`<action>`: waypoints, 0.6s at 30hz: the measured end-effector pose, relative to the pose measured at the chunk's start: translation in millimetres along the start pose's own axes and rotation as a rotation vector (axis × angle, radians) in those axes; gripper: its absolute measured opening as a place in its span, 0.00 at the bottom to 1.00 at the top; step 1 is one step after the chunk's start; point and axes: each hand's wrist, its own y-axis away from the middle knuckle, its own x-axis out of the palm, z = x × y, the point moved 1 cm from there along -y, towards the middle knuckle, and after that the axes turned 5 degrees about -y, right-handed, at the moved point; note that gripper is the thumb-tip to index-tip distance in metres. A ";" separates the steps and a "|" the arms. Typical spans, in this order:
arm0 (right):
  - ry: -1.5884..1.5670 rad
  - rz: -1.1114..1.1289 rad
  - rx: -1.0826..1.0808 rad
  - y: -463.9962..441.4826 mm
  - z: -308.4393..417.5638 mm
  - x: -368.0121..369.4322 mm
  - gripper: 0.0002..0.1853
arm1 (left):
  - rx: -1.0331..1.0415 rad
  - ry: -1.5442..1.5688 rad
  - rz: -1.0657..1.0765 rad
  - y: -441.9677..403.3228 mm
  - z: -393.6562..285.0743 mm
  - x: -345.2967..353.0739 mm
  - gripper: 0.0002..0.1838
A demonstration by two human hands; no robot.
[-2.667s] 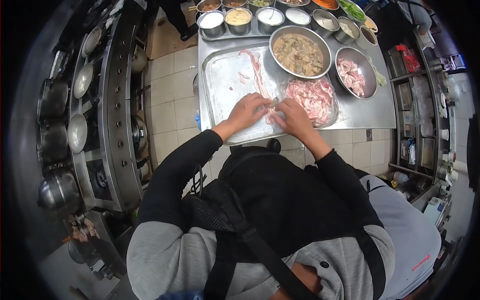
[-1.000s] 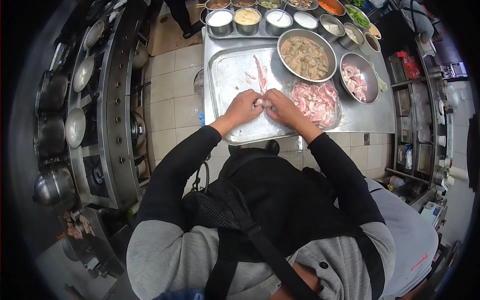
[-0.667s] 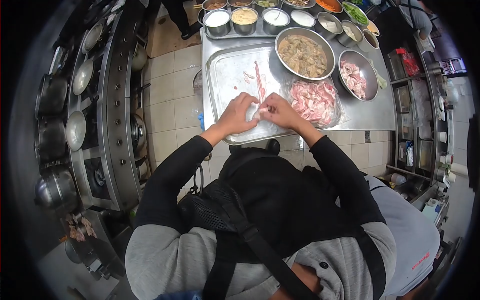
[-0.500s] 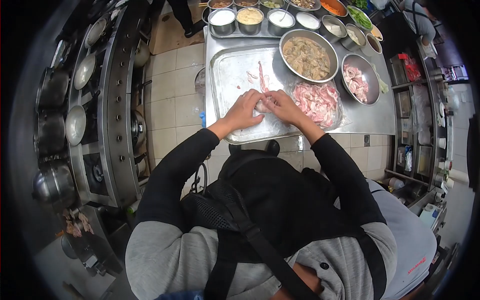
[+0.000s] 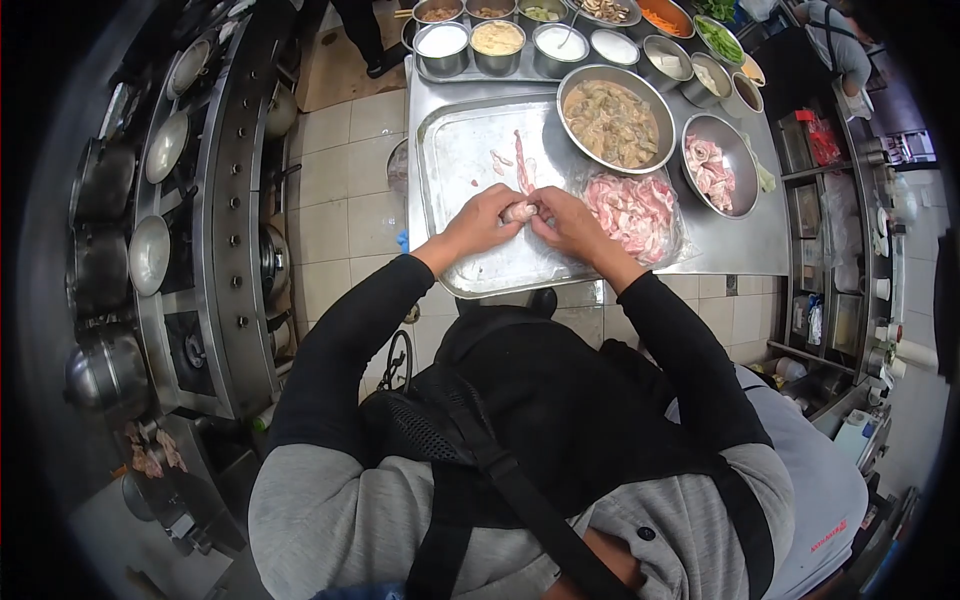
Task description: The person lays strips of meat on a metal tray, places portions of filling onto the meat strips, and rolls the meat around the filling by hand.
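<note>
Over the metal tray (image 5: 455, 150), my left hand (image 5: 482, 222) and my right hand (image 5: 570, 224) meet around a small pale pink meat roll (image 5: 519, 211). The fingers of both hands are closed on it from either side. From the roll a thin strip of meat (image 5: 521, 160) stretches away from me across the tray, with small meat scraps (image 5: 500, 160) to its left. Right of my right hand, sliced raw meat (image 5: 632, 212) lies in a clear plastic bag. Behind the bag stands a bowl of meat in brownish sauce (image 5: 612, 122).
A steel bowl (image 5: 735, 160) with folded meat slices stands at the right. Several metal containers line the far edge, one with white contents (image 5: 442, 40). A stove (image 5: 225, 230) with pans is on the left, shelves (image 5: 825, 230) on the right. A person (image 5: 840, 45) stands at the top right.
The meat strip lying on the tray has become shorter, and its near end is gathered into the roll. My hands parted slightly, then closed together again around it.
</note>
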 end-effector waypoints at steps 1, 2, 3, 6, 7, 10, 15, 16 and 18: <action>-0.008 0.007 0.008 -0.1 5.9 -1.8 0.16 | -0.020 0.015 0.005 0.3 1.4 0.8 0.19; -0.015 0.015 0.015 -0.2 12.8 -5.6 0.16 | -0.027 0.014 0.047 -2.8 4.4 0.5 0.18; -0.022 0.024 0.023 -1.0 17.1 -7.8 0.16 | -0.036 0.013 0.089 -8.2 8.5 -0.7 0.18; -0.014 0.027 0.127 -3.9 0.6 -7.1 0.17 | -0.105 -0.011 0.131 -28.8 11.5 -4.6 0.18; -0.025 0.040 0.219 -9.3 -5.5 -6.6 0.17 | -0.130 -0.025 0.131 -35.4 11.4 -6.5 0.18; 0.034 0.042 0.369 -25.9 -24.1 -7.2 0.16 | -0.293 -0.067 0.019 -46.8 9.5 -9.6 0.19; 0.078 -0.061 0.117 -23.3 -10.5 -12.7 0.17 | 0.124 -0.160 -0.078 -31.2 -2.8 -10.2 0.21; 0.070 -0.035 0.021 -24.4 -9.7 -14.2 0.18 | 0.107 -0.162 -0.105 -30.5 2.3 -5.9 0.21; 0.051 0.016 -0.169 -24.7 -7.9 -17.1 0.20 | 0.073 -0.164 -0.156 -30.8 11.1 6.0 0.21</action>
